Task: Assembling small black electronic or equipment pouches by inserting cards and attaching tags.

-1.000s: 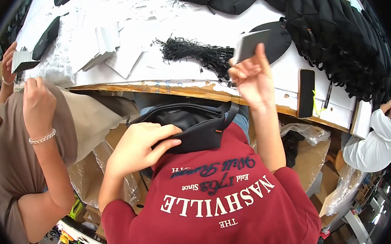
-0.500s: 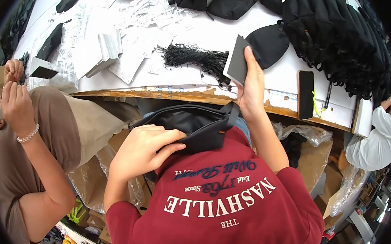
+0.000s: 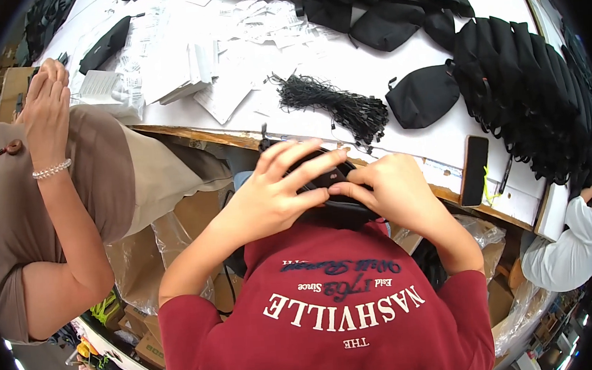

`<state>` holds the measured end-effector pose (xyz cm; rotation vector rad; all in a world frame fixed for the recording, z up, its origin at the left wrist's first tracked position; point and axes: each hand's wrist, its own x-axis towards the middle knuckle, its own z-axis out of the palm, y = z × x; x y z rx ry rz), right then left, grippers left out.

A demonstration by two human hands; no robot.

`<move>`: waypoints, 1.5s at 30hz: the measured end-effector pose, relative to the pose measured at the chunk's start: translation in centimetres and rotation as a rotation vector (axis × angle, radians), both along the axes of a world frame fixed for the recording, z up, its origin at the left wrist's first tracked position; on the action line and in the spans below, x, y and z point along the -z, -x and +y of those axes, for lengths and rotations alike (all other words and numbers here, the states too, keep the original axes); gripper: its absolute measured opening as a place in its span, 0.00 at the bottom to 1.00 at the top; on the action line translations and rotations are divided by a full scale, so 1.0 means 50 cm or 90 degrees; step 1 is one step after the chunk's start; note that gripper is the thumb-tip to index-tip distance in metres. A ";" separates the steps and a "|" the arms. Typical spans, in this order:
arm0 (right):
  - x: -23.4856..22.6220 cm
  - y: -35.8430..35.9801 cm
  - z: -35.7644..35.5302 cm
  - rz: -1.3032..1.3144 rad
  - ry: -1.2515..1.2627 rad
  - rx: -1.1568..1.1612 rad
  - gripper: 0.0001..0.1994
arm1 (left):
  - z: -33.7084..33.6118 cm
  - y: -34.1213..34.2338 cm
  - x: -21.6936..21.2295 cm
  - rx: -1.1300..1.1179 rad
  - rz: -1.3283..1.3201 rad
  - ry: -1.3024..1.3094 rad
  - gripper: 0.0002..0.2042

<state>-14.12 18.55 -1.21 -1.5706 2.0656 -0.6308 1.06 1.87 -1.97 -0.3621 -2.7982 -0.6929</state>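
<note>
A black fabric pouch (image 3: 326,216) rests in my lap against the table edge, its opening facing up. My left hand (image 3: 275,190) reaches over the opening with fingers spread and thumb apart, lying across the pouch's far rim. At the pouch's right side, my right hand (image 3: 393,184) is closed, thumb and bent fingers pinching its edge. A small pale mark shows on the dark surface between the hands. My fingers cover much of the pouch, and whatever lies inside is hidden.
On the white table (image 3: 411,144) lie a bundle of black cords (image 3: 331,106), a black pouch (image 3: 425,97), a row of pouches (image 3: 518,91), a phone (image 3: 474,171) and white booklets (image 3: 186,72). One co-worker's hands (image 3: 46,100) are at left; another person's sleeve (image 3: 568,247) shows at right.
My right hand has come down from above the table to the pouch. The grey-covered booklet it held is out of sight. My left hand has moved onto the pouch's opening, fingers spreading.
</note>
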 end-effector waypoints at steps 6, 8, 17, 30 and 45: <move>-0.012 0.010 0.004 -0.093 -0.045 -0.076 0.16 | -0.034 0.005 0.023 0.031 -0.163 -0.209 0.05; 0.000 0.010 0.010 -0.099 -0.059 -0.078 0.13 | -0.075 0.018 0.042 -0.118 -0.267 -0.557 0.04; 0.004 0.016 0.024 -0.037 0.060 -0.092 0.08 | -0.204 0.051 0.188 -0.331 -0.154 -0.019 0.14; -0.027 0.029 -0.007 0.175 0.182 -0.107 0.07 | -0.081 0.044 0.025 -0.307 0.072 -0.397 0.23; 0.039 -0.073 0.039 -0.377 0.289 0.283 0.09 | -0.088 0.049 0.082 -0.212 0.055 -1.290 0.15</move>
